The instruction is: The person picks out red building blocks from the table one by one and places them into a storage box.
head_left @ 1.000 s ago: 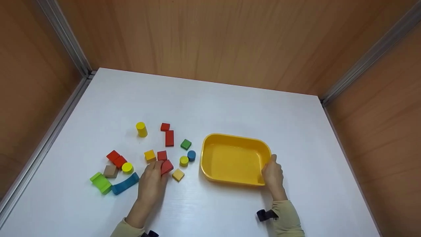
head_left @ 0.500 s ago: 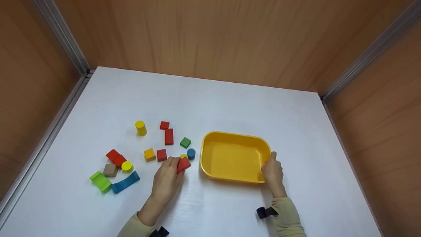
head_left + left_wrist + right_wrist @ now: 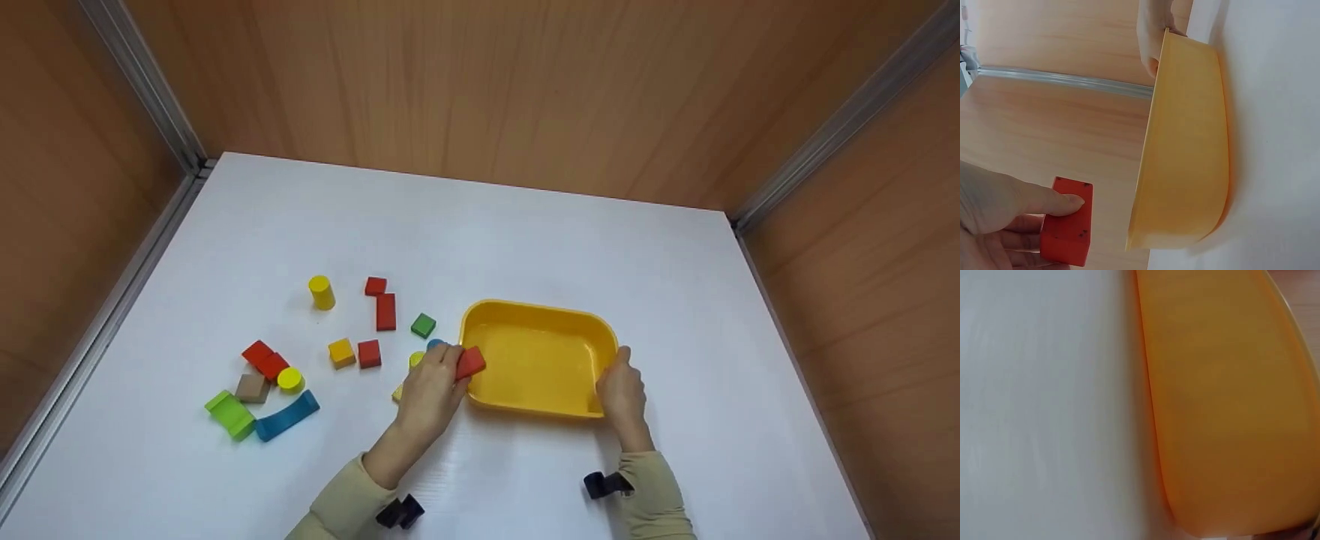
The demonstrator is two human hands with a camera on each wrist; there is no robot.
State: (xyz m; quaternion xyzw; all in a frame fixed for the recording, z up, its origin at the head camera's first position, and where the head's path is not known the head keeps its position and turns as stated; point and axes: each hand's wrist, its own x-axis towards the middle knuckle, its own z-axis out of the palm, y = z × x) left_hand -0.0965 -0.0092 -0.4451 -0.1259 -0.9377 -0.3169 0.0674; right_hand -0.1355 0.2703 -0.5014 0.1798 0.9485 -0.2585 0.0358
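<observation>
In the head view my left hand (image 3: 431, 394) pinches a red block (image 3: 470, 363) over the left rim of a yellow plastic tub (image 3: 536, 360). The left wrist view shows the thumb pressed on one face of that red block (image 3: 1067, 222), with fingers behind it, above the tub's rim. My right hand (image 3: 624, 390) grips the tub's right edge, its thumb over the rim. No blocks show inside the tub. Close by the left hand, a yellow cylinder (image 3: 415, 360) and a blue cylinder (image 3: 435, 344) are partly covered by it.
Left of the tub lie a green block (image 3: 424, 325), a red cube (image 3: 369, 354), an orange-yellow cube (image 3: 342, 353) and a standing yellow cylinder (image 3: 322, 292). Farther left are a blue arch (image 3: 287, 416), a light green block (image 3: 230, 415) and a tan block (image 3: 253, 388). Wooden walls enclose the table.
My left hand has carried the red block rightward from among the other blocks to over the tub's left rim. The right hand and the tub have stayed in place.
</observation>
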